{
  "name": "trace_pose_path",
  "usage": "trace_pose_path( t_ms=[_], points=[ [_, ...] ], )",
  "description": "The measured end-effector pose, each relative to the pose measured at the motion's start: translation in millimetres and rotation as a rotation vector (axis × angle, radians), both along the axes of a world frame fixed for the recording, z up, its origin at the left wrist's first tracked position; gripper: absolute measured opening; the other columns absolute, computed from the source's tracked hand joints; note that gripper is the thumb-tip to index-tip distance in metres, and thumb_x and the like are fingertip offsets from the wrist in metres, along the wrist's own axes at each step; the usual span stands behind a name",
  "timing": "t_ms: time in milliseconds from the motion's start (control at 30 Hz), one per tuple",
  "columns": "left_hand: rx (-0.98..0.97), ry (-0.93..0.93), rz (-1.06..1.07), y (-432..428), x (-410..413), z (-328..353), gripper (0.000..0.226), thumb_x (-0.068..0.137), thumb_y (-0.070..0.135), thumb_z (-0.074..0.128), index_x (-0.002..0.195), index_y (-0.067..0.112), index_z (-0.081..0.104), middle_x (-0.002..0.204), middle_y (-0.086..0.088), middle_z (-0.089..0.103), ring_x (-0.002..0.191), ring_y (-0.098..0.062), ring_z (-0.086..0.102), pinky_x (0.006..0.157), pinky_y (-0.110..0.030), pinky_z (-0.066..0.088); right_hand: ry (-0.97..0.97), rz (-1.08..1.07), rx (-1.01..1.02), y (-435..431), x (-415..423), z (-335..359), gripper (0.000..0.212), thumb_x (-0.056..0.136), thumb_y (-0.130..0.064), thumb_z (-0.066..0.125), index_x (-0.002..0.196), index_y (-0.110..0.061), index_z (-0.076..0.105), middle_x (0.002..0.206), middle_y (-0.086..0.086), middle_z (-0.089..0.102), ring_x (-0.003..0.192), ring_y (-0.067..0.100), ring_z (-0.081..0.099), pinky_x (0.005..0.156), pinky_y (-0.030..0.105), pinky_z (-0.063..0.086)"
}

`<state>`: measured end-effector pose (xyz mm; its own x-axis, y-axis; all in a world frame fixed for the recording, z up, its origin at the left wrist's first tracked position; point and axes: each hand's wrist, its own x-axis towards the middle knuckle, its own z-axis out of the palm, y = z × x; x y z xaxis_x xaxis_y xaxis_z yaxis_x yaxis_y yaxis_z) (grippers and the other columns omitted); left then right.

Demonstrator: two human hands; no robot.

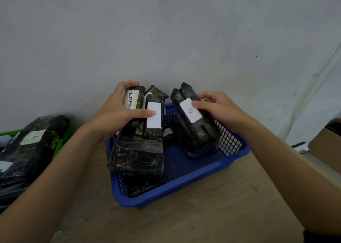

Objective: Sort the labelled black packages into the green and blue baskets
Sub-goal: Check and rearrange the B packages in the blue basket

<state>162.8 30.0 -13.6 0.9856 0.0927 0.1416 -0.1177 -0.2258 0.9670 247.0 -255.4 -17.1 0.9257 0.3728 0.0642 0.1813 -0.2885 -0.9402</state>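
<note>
Left hand [118, 113] curls round upright black packages at the blue basket's eleven o'clock, thumb across a white-labelled package [154, 117], fingers over the COMPLETED package [132, 100]. Right hand [219, 110] grips a tilted package [193, 130] at the basket's two o'clock, thumb on its white label. A large package [136, 156] lies in the blue basket [184, 184], which sits on the wooden table [203, 220]. At the view's nine o'clock, the green basket [9, 133] holds heaped packages [33, 150]. A cardboard box [324, 143] sits at three o'clock.
</note>
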Motion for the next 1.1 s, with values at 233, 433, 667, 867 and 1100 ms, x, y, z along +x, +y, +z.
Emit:
trace_pose_path(
  t_ms=[233, 433, 667, 867, 1100],
  points=[
    [-0.067, 0.021, -0.001, 0.5, -1.2, 1.8, 0.102, 0.038, 0.037, 0.100, 0.130, 0.041, 0.053, 0.127, -0.007, 0.066, 0.104, -0.028, 0.075, 0.075, -0.042, 0.065, 0.094, 0.608, -0.515, -24.2, -7.4, 15.6, 0.037, 0.094, -0.007, 0.072, 0.128, -0.020, 0.066, 0.114, 0.006, 0.077, 0.100, 0.009, 0.072, 0.083, 0.021, 0.055],
    [-0.034, 0.005, -0.018, -2.5, -1.8, 2.6, 0.097, 0.051, 0.027, 0.093, 0.137, 0.035, 0.049, 0.129, -0.005, 0.063, 0.107, -0.026, 0.073, 0.080, -0.038, 0.064, -0.357, 0.656, -0.802, -19.5, -17.2, -7.6, 0.024, 0.096, -0.036, 0.071, 0.120, -0.041, 0.073, 0.112, -0.008, 0.059, 0.105, 0.001, 0.052, 0.091, 0.015, 0.040],
    [-0.041, 0.012, -0.018, -1.1, -1.0, 2.8, 0.103, 0.046, 0.029, 0.102, 0.135, 0.037, 0.051, 0.127, -0.003, 0.063, 0.103, -0.024, 0.074, 0.077, -0.038, 0.065, -0.529, 0.549, -0.895, -13.4, -27.1, -10.7, 0.014, 0.094, -0.040, 0.073, 0.094, -0.028, 0.079, 0.085, -0.011, 0.072, 0.077, 0.004, 0.065, 0.074, 0.018, 0.048],
    [-0.041, 0.030, -0.010, -0.9, -1.5, 2.2, 0.111, 0.033, 0.044, 0.103, 0.132, 0.042, 0.052, 0.126, -0.006, 0.065, 0.101, -0.024, 0.076, 0.076, -0.041, 0.065, -0.701, 0.306, -0.864, 41.0, -4.9, -17.8, 0.012, 0.087, -0.029, 0.075, 0.092, -0.018, 0.074, 0.093, 0.001, 0.069, 0.092, 0.019, 0.061, 0.083, 0.044, 0.055],
    [-0.070, 0.028, -0.008, 0.2, -8.2, 6.7, 0.095, 0.053, 0.021, 0.092, 0.137, 0.035, 0.050, 0.128, -0.011, 0.064, 0.103, -0.028, 0.075, 0.075, -0.039, 0.065, -0.772, 0.450, -1.395, 103.9, 25.0, -39.5, 0.076, 0.081, -0.046, 0.070, 0.148, -0.020, 0.047, 0.147, 0.004, 0.045, 0.132, 0.027, 0.038, 0.107, 0.044, 0.032]
  ],
)
